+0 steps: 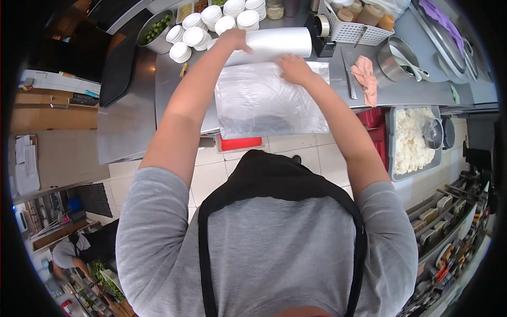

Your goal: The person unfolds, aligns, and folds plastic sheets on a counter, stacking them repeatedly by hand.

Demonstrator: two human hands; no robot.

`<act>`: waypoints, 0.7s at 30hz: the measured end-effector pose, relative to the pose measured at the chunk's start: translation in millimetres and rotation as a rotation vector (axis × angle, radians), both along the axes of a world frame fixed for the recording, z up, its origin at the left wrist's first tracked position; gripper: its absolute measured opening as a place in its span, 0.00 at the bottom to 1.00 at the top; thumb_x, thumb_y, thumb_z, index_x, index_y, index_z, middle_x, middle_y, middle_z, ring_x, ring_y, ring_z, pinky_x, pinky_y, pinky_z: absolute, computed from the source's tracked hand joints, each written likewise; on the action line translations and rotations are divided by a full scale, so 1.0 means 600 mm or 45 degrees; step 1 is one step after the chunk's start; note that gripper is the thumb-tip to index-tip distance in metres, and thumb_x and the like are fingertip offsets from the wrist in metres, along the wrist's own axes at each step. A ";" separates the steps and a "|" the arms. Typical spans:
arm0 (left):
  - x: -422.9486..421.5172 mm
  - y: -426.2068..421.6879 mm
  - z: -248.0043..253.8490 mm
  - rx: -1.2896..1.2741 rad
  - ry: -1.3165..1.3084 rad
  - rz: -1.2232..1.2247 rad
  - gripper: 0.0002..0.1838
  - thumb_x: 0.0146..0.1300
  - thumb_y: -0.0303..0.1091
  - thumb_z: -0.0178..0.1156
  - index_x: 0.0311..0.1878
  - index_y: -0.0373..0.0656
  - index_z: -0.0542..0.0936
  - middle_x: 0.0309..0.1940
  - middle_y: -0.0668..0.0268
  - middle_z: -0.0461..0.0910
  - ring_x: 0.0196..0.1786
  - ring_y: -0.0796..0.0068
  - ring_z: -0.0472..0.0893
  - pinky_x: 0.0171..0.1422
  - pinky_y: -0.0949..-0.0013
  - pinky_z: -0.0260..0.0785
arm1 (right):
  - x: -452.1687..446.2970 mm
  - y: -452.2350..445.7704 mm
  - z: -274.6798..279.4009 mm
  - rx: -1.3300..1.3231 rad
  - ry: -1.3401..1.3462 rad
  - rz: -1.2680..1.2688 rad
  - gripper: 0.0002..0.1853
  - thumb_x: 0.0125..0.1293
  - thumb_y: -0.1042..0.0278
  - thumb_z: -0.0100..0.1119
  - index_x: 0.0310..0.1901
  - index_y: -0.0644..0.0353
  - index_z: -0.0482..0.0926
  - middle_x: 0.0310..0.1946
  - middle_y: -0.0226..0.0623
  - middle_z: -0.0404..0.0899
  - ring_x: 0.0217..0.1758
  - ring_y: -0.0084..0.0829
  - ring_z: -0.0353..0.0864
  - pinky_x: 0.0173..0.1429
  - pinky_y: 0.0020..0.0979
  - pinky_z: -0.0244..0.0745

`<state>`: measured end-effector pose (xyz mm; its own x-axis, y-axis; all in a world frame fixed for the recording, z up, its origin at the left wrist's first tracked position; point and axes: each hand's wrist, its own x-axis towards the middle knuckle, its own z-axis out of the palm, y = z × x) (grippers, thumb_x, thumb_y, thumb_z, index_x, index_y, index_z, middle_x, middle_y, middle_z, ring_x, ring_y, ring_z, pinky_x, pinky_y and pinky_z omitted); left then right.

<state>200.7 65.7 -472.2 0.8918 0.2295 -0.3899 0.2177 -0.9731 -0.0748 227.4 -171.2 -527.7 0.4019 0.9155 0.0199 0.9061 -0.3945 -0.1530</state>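
Apparently, plastic roll point(282, 43) under left hand point(235, 40) | plastic sheet point(269, 103) beneath right hand point(296, 68)

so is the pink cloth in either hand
No, the cloth lies on the counter; the left hand is on the roll, the right hand on the sheet.

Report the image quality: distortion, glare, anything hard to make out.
Head view: strong wide-angle curving, with dark corners; head view: white sheen on the plastic roll and plastic sheet; head view: small orange glint on the left counter.
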 end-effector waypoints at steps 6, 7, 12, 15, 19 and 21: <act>-0.046 -0.066 -0.020 0.009 -0.260 0.031 0.30 0.51 0.43 0.63 0.58 0.43 0.70 0.49 0.52 0.76 0.52 0.57 0.77 0.53 0.54 0.70 | -0.107 -0.058 -0.057 -0.066 0.100 0.114 0.36 0.56 0.47 0.59 0.63 0.54 0.62 0.65 0.48 0.57 0.70 0.47 0.52 0.68 0.50 0.52; -0.054 -0.078 -0.058 0.192 -0.518 -0.085 0.30 0.53 0.37 0.60 0.61 0.44 0.67 0.55 0.50 0.71 0.57 0.54 0.73 0.55 0.49 0.68 | -0.143 -0.083 -0.065 0.005 0.037 0.169 0.39 0.56 0.44 0.58 0.65 0.55 0.60 0.66 0.51 0.56 0.71 0.50 0.49 0.69 0.50 0.49; -0.066 -0.128 -0.113 0.523 -0.912 -0.217 0.38 0.54 0.27 0.53 0.70 0.50 0.53 0.68 0.48 0.52 0.68 0.45 0.57 0.58 0.35 0.60 | -0.227 -0.144 -0.122 0.121 -0.482 0.202 0.30 0.59 0.67 0.51 0.64 0.59 0.60 0.63 0.58 0.58 0.67 0.57 0.57 0.67 0.48 0.57; -0.046 -0.100 -0.112 0.534 -0.864 -0.197 0.45 0.53 0.30 0.58 0.72 0.56 0.45 0.70 0.51 0.47 0.70 0.44 0.51 0.61 0.35 0.57 | -0.237 -0.154 -0.094 0.185 -0.210 0.192 0.27 0.56 0.75 0.48 0.60 0.64 0.63 0.59 0.56 0.64 0.63 0.52 0.64 0.64 0.42 0.64; -0.030 -0.072 -0.069 0.521 -0.635 -0.155 0.49 0.49 0.39 0.65 0.71 0.57 0.47 0.69 0.52 0.49 0.69 0.43 0.52 0.61 0.35 0.55 | -0.255 -0.194 -0.005 0.076 0.071 0.246 0.24 0.53 0.77 0.50 0.56 0.65 0.66 0.56 0.52 0.68 0.59 0.47 0.69 0.60 0.39 0.69; -0.032 -0.065 -0.043 0.489 -0.517 -0.024 0.48 0.47 0.44 0.68 0.70 0.55 0.51 0.66 0.52 0.57 0.65 0.42 0.59 0.60 0.42 0.62 | -0.271 -0.222 0.041 -0.028 0.204 0.275 0.25 0.52 0.78 0.51 0.56 0.64 0.66 0.55 0.50 0.69 0.58 0.46 0.71 0.58 0.39 0.70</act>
